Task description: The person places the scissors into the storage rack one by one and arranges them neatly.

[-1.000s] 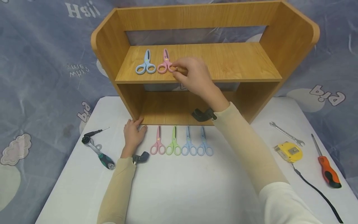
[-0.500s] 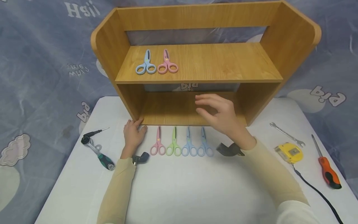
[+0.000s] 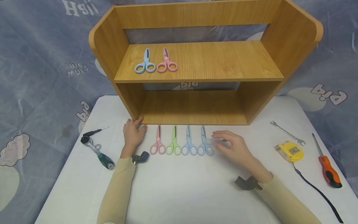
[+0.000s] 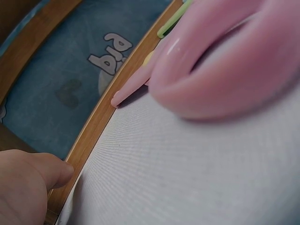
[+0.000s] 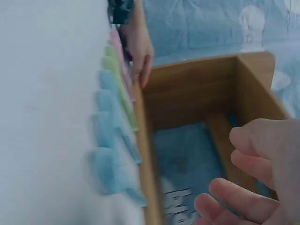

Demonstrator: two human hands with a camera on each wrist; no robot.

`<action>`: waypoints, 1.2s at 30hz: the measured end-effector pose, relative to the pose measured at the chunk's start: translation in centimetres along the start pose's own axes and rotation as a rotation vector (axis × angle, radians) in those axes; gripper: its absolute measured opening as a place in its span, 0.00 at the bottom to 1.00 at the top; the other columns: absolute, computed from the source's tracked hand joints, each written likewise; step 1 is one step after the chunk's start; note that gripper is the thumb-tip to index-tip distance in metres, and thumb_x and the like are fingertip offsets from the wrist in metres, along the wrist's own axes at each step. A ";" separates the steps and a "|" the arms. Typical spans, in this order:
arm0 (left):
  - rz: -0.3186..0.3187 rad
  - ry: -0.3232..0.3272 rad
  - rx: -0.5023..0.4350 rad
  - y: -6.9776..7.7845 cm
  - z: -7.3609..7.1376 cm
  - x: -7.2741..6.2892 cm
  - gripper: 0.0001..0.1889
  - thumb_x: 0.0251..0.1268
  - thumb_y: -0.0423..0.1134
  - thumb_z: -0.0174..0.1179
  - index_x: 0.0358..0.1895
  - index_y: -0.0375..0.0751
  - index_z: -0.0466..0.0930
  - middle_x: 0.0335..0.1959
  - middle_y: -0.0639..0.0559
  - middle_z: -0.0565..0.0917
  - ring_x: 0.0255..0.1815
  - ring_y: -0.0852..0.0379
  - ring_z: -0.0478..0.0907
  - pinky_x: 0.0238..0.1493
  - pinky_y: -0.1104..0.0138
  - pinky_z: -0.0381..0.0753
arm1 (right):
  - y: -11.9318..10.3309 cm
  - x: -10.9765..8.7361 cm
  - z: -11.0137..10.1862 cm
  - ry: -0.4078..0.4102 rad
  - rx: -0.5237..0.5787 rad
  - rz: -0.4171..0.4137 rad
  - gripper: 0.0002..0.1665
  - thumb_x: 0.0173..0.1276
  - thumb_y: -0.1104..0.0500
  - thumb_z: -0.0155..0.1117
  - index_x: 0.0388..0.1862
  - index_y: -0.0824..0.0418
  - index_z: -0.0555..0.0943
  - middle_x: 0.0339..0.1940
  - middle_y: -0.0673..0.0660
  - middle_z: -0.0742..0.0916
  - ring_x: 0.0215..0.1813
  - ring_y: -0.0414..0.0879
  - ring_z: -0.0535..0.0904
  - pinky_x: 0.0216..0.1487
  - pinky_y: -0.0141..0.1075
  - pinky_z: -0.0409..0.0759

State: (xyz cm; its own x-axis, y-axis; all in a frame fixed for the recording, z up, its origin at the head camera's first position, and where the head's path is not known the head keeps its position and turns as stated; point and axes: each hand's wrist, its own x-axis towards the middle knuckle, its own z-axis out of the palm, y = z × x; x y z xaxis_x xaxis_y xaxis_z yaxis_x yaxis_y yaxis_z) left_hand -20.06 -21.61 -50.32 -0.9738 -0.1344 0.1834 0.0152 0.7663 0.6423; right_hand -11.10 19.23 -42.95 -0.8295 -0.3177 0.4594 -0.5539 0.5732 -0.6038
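Observation:
Blue scissors (image 3: 145, 62) and pink scissors (image 3: 166, 61) lie side by side at the left of the upper shelf. In front of the wooden shelf unit (image 3: 195, 77), a row on the table holds pink scissors (image 3: 158, 141), green scissors (image 3: 174, 141), blue scissors (image 3: 188, 142) and another blue pair (image 3: 204, 142) at the right end. My left hand (image 3: 133, 135) rests at the unit's lower left front corner, fingers on its edge. Just right of the last blue scissors hovers my right hand (image 3: 233, 147), fingers loosely bent and apart, holding nothing.
On the left of the table lie a small screwdriver (image 3: 95, 132) and a ratchet (image 3: 98, 152). To the right are a wrench (image 3: 288, 133), a yellow tape measure (image 3: 291, 151) with a black strap, and an orange screwdriver (image 3: 328, 168).
My right hand has left the pink scissors on the upper shelf and come down and right to the table, beside the row's last blue scissors. The left hand has stayed put.

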 end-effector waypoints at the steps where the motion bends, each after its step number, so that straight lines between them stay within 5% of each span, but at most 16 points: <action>1: 0.003 0.003 0.000 0.0 0.0 0.0 0.26 0.67 0.42 0.58 0.67 0.38 0.78 0.67 0.31 0.76 0.80 0.26 0.56 0.79 0.34 0.46 | 0.2 -0.5 0.2 -0.010 0.010 0.016 0.18 0.55 0.72 0.73 0.45 0.62 0.88 0.49 0.59 0.91 0.51 0.51 0.87 0.44 0.30 0.84; 10: -0.005 -0.005 -0.006 0.1 0.3 -0.1 0.26 0.67 0.41 0.58 0.67 0.38 0.78 0.66 0.30 0.76 0.80 0.26 0.56 0.79 0.34 0.47 | 1.5 -2.1 1.8 -0.106 -0.008 0.128 0.16 0.58 0.67 0.74 0.47 0.62 0.88 0.48 0.58 0.91 0.50 0.56 0.87 0.54 0.47 0.84; 16: -0.019 -0.007 0.001 0.2 0.3 0.0 0.26 0.67 0.41 0.59 0.67 0.39 0.78 0.67 0.31 0.76 0.80 0.27 0.56 0.80 0.35 0.46 | 2.5 -2.5 2.7 -0.127 -0.024 0.176 0.16 0.57 0.65 0.75 0.46 0.61 0.88 0.48 0.59 0.91 0.47 0.53 0.86 0.51 0.45 0.84; 25: 0.008 0.011 0.011 0.2 0.0 0.0 0.26 0.66 0.41 0.59 0.67 0.38 0.78 0.65 0.31 0.78 0.78 0.27 0.60 0.78 0.35 0.49 | 2.9 -2.6 3.5 -0.224 -0.087 0.134 0.13 0.54 0.62 0.79 0.39 0.57 0.87 0.52 0.60 0.89 0.59 0.60 0.83 0.64 0.56 0.78; 36: -0.001 0.003 0.005 0.3 -0.1 -0.1 0.26 0.66 0.41 0.59 0.67 0.38 0.78 0.66 0.30 0.77 0.79 0.25 0.57 0.79 0.34 0.48 | 2.5 -2.5 3.4 -0.263 -0.193 0.110 0.06 0.55 0.62 0.78 0.30 0.55 0.88 0.52 0.60 0.88 0.59 0.59 0.82 0.63 0.54 0.79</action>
State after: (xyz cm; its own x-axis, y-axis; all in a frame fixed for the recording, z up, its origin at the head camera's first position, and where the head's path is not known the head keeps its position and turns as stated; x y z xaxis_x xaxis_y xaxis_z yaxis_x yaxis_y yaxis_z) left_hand -19.95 -21.47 -50.06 -0.9731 -0.1370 0.1851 0.0132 0.7693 0.6388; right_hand -10.63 18.92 -47.82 -0.8875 -0.4152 0.1998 -0.4572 0.7390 -0.4949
